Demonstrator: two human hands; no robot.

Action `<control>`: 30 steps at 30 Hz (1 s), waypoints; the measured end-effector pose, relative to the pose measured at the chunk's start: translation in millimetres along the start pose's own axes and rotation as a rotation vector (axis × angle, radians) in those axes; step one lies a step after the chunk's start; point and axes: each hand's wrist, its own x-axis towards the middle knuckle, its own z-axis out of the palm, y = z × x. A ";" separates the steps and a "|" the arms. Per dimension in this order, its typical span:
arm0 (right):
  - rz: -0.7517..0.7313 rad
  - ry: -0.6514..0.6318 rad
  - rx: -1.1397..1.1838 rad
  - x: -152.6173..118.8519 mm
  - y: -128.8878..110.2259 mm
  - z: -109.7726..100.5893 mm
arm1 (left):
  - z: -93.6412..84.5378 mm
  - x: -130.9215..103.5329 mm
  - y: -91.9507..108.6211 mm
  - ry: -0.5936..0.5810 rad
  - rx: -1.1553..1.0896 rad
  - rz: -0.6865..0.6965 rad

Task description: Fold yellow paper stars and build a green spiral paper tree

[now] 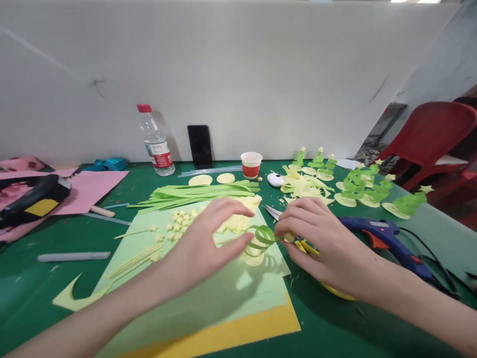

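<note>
A curled green paper strip (pixel 263 235) stands over a pale yellow paper disc (pixel 254 257) on the light green sheets. My right hand (pixel 316 233) is closed at the strip's right end, with a small pale piece at its fingertips. To the left of the curl is my left hand (pixel 208 238), thumb and fingers apart, holding nothing. Small folded paper stars (pixel 181 221) and thin yellow strips (pixel 136 258) lie beyond and left of it. Scissors (pixel 273 212) with yellow handles are partly under my right hand.
Green strips (pixel 197 193), a bottle (pixel 158 144), a phone (pixel 200 146) and a paper cup (pixel 251 165) are at the back. Several curled paper pieces with stars (pixel 367 186) stand at the right, beyond a blue glue gun (pixel 387 238). A black and yellow tool (pixel 44 199) lies left.
</note>
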 end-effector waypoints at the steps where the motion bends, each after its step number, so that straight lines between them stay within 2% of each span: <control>1: 0.003 0.016 0.008 1.0 -1.6 0.6 | 5.5 2.6 5.8 -0.002 -0.007 0.061; 4: 0.027 0.069 0.021 2.3 -4.5 2.7 | 20.3 9.9 15.5 -0.015 -0.015 0.166; 8: 0.055 0.124 0.026 1.5 -6.4 3.3 | 29.7 16.3 15.5 -0.002 -0.031 0.177; 11: 0.109 0.124 0.105 0.5 -5.1 2.5 | 30.4 16.8 12.9 0.004 -0.049 0.163; 16: 0.173 0.032 0.318 -0.3 4.1 4.8 | 32.2 12.7 12.9 -0.024 -0.059 0.129; 20: 0.263 0.036 0.414 1.4 13.3 5.0 | 20.6 21.9 9.8 -0.048 -0.045 0.091; 22: 0.364 0.066 0.466 3.2 18.2 1.7 | 7.7 38.3 -2.8 -0.003 -0.007 0.023; 25: 0.561 0.116 0.582 5.3 27.9 -3.8 | -8.5 76.7 -41.6 0.052 0.086 -0.118; 27: 0.696 0.135 0.701 5.6 37.7 -4.2 | -10.6 104.3 -75.0 0.022 0.168 -0.195; 30: 0.859 0.156 0.924 4.7 56.6 1.7 | -1.3 136.0 -118.8 -0.101 0.269 -0.247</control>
